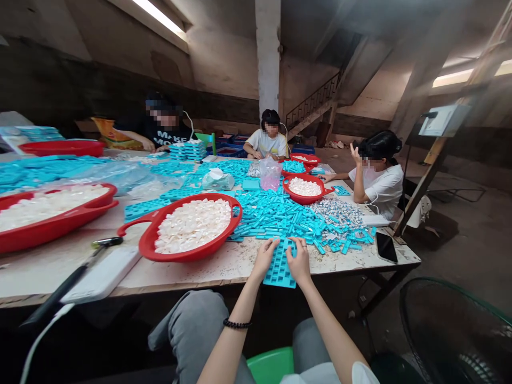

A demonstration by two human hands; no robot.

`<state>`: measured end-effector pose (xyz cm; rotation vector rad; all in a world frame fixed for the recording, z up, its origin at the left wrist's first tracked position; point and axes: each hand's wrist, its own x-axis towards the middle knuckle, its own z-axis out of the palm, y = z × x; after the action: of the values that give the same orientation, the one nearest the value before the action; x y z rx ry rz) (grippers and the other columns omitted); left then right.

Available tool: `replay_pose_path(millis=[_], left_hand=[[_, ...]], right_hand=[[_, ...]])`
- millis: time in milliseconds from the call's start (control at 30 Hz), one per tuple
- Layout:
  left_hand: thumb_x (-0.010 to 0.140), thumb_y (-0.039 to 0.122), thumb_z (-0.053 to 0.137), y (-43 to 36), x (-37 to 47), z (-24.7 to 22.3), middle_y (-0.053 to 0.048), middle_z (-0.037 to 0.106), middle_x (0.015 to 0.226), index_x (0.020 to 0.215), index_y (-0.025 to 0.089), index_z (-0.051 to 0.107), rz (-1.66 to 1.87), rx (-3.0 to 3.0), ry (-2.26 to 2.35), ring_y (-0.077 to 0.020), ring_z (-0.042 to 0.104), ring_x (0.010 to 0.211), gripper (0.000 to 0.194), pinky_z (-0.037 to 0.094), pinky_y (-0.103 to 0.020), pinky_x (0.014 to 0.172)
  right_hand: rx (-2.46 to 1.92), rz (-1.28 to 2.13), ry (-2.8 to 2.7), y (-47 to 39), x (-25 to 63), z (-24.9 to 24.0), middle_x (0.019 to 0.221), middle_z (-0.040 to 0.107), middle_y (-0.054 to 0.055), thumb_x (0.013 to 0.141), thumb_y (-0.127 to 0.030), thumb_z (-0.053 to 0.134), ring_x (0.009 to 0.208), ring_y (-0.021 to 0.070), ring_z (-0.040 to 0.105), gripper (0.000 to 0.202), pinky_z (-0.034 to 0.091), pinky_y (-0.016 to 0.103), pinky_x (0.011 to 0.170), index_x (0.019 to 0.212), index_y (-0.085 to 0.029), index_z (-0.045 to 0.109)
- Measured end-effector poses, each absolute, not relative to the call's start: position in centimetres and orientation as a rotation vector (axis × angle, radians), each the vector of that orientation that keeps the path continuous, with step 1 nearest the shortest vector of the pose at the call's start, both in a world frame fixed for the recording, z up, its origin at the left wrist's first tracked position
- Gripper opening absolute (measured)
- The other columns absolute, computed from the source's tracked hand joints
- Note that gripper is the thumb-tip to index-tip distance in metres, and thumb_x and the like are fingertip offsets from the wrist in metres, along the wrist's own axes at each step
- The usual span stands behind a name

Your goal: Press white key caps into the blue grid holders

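At the near edge of the table, a blue plastic tray with rows of square pockets lies between my hands, its near end jutting past the edge. My left hand is closed on its left side, the fingertips near the far end. My right hand, a ring on one finger, grips the right side with the thumb over the pockets. Just beyond my fingers spreads a heap of loose blue strips. To the left stands a red basin full of white pieces.
A hammer and a white power bank lie at left, a phone at right. Small bead-like pieces are scattered beside the strips. Another red basin stands far left. Several people sit around the table.
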<state>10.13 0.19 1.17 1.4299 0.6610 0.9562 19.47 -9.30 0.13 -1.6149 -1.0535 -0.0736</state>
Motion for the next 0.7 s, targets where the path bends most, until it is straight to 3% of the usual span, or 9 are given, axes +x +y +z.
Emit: replay_pose_path(millis=[267,367,433,567,700], left_hand=[[0.070,0.060,0.069,0.4,10.1,1.0,-0.001,0.062,0.075,0.073,0.020,0.063,0.952,1.450,0.652,-0.0212,0.058,0.082,0.041,0.046,-0.029,0.075],[0.069,0.062,0.068,0.5,10.3,0.7,0.000,0.060,0.074,0.074,0.020,0.062,1.018,1.389,0.705,-0.0200,0.056,0.078,0.044,0.044,-0.029,0.072],[0.069,0.064,0.066,0.6,10.4,0.6,0.001,0.056,0.068,0.070,0.020,0.058,1.054,1.385,0.709,-0.0185,0.053,0.073,0.045,0.042,-0.028,0.069],[0.076,0.063,0.060,0.5,10.5,0.4,0.002,0.050,0.063,0.066,0.020,0.054,1.063,1.444,0.670,-0.0164,0.047,0.067,0.044,0.039,-0.027,0.065],[0.080,0.060,0.058,0.3,10.3,0.2,0.003,0.048,0.065,0.067,0.020,0.052,1.070,1.467,0.667,-0.0162,0.046,0.068,0.042,0.036,-0.028,0.065]], right_hand=[[-1.682,-0.114,-1.039,-9.5,19.3,0.2,0.115,0.059,0.012,0.090,-0.021,0.049,0.110,0.0255,0.057,0.029,0.047,0.040,0.098,0.114,-0.019,0.066],[-1.773,-0.345,-1.043,-8.1,19.4,3.0,0.131,0.054,0.014,0.088,-0.020,0.053,0.125,0.0302,0.046,0.033,0.036,0.049,0.109,0.119,-0.019,0.065],[-1.812,-0.428,-1.164,-5.8,19.5,6.1,0.138,0.053,0.012,0.090,-0.019,0.052,0.130,0.0290,0.043,0.036,0.034,0.047,0.110,0.124,-0.021,0.063],[-2.082,-0.194,-1.770,0.8,19.0,11.2,0.116,0.070,0.008,0.096,-0.018,0.046,0.108,0.0218,0.062,0.029,0.046,0.032,0.094,0.114,-0.024,0.069],[-2.317,-0.061,-1.985,5.9,18.7,11.1,0.103,0.074,0.014,0.089,-0.006,0.052,0.096,0.0239,0.069,0.026,0.050,0.029,0.083,0.100,-0.015,0.074]])
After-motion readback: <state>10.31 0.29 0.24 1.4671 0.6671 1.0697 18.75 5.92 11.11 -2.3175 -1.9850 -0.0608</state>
